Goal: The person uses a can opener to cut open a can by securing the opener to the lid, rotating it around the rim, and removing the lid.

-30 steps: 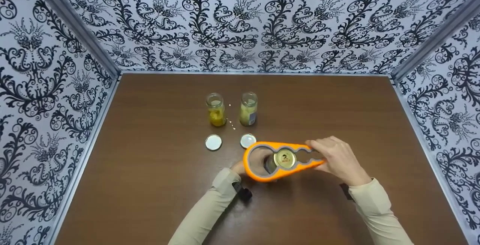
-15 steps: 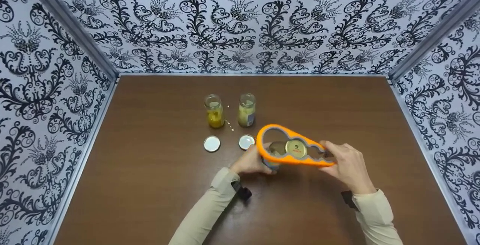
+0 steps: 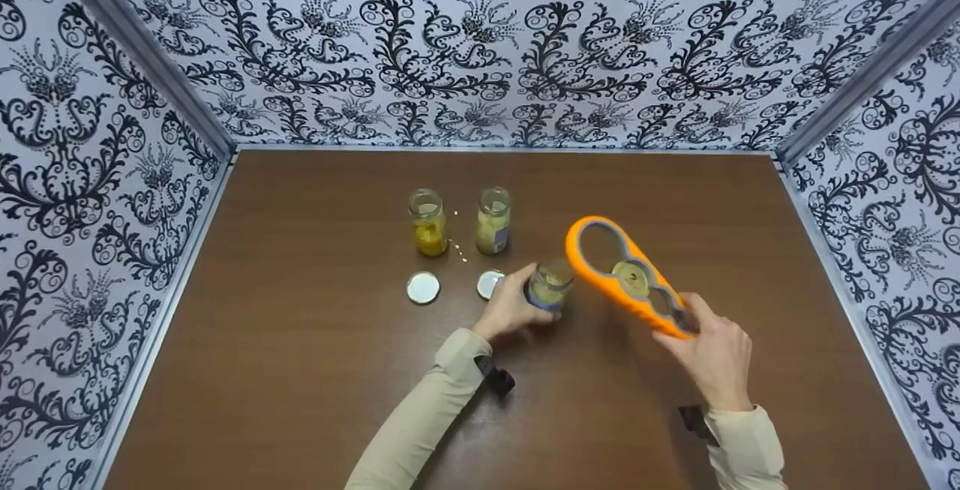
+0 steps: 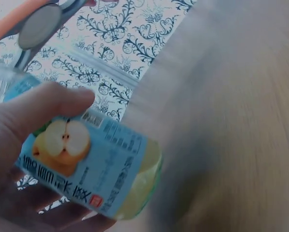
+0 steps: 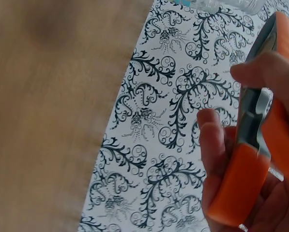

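Note:
My left hand (image 3: 514, 308) grips a glass jar (image 3: 550, 287) whose open mouth shows in the head view. In the left wrist view its blue label (image 4: 110, 154) carries a pear picture, and pale contents sit behind the glass. My right hand (image 3: 716, 355) holds an orange jar opener (image 3: 622, 299) with grey inner edges by its handle end. A gold lid (image 3: 631, 280) is lodged in the opener's middle opening, apart from the jar. In the right wrist view, fingers and thumb wrap the opener's handles (image 5: 243, 183).
Two uncapped jars stand farther back: one with yellow contents (image 3: 430, 235), one with pale contents (image 3: 493, 227). In front lie two white lids, one at left (image 3: 423, 288), the other (image 3: 490, 284) beside my left hand. Small pale bits (image 3: 459, 251) dot the brown table (image 3: 315, 370). Patterned walls enclose it.
The opener has swung up and to the right, carrying the gold lid away from the jar. The jar, earlier beneath the opener, now shows its open mouth in my left hand.

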Demonstrator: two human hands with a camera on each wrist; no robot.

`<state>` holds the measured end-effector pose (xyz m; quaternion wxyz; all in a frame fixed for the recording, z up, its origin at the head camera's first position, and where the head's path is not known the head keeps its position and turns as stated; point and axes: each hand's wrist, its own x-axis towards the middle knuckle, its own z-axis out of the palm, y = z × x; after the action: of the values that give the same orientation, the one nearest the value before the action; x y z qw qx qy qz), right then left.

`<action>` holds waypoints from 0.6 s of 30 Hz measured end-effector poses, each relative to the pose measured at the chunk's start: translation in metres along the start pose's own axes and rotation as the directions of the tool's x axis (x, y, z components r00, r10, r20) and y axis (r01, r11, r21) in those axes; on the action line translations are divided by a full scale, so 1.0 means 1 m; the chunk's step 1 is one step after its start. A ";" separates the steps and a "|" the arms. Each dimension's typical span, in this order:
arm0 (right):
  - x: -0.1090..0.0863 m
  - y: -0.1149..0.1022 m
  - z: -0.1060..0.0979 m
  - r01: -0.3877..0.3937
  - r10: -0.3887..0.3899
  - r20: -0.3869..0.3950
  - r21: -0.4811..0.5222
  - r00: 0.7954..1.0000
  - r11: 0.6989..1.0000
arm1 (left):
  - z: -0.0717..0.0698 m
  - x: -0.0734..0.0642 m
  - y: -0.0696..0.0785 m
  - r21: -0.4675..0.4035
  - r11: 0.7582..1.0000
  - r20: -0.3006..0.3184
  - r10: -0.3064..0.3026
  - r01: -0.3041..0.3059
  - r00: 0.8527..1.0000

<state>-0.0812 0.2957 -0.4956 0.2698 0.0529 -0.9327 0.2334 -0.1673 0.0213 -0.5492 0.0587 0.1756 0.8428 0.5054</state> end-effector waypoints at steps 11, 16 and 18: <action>-0.017 0.007 0.002 -0.243 0.242 0.047 0.002 0.969 0.970 | 0.017 0.025 -0.009 -0.066 0.997 -0.075 -0.040 0.035 0.996; -0.019 0.008 -0.001 -0.298 0.297 0.084 -0.002 0.951 0.955 | 0.018 0.035 -0.011 -0.027 0.999 -0.066 -0.025 0.023 0.998; -0.020 0.009 -0.002 -0.319 0.317 0.097 -0.004 0.943 0.948 | 0.018 0.040 -0.011 -0.010 1.000 -0.064 -0.029 0.028 0.998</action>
<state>-0.0652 0.3039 -0.5083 0.1829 -0.0854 -0.9395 0.2767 -0.2022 0.0458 -0.5641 0.0398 0.1471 0.8444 0.5136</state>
